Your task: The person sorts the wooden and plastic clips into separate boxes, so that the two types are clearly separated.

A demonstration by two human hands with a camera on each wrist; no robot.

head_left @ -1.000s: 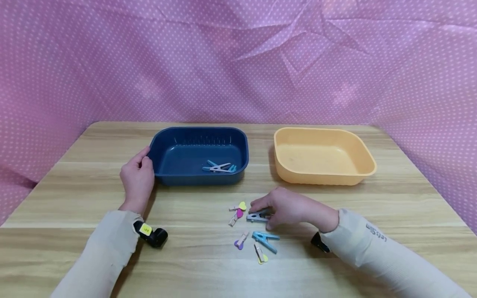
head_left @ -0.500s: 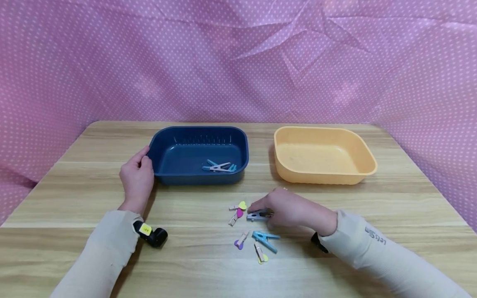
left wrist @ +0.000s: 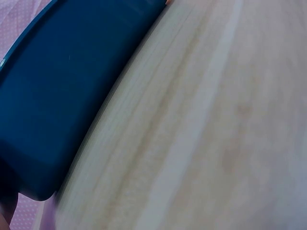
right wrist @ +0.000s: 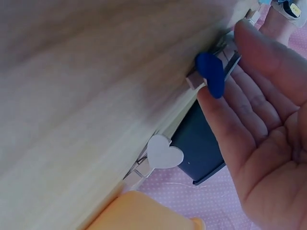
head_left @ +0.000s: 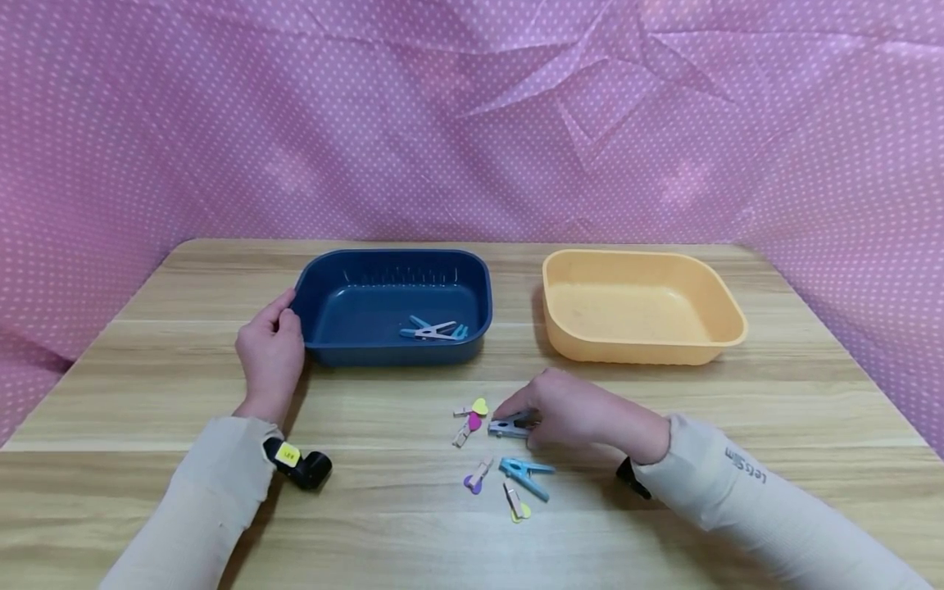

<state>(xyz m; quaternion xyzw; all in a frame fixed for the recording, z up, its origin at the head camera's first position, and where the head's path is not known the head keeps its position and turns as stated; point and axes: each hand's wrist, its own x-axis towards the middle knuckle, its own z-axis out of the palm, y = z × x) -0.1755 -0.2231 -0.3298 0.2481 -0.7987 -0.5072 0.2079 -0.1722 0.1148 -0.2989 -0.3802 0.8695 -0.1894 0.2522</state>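
My left hand grips the left rim of a dark blue plastic bin. That bin's outer wall fills the upper left of the left wrist view. Lying inside it are light blue and white clothespins. My right hand is low over the table, thumb and fingers around a grey clothespin. In the right wrist view a small peg with a blue heart sits right at a fingertip. A peg with a white heart lies close by.
Left of my right hand lie small wooden pegs with yellow and magenta hearts. Nearer me are a light blue clothespin, a purple-heart peg and another yellow-heart peg. A yellow bin stands at the back right.
My right thumb has drawn in closer to the grey clothespin, and that hand has shifted only slightly. My left hand stays on the blue bin's rim.
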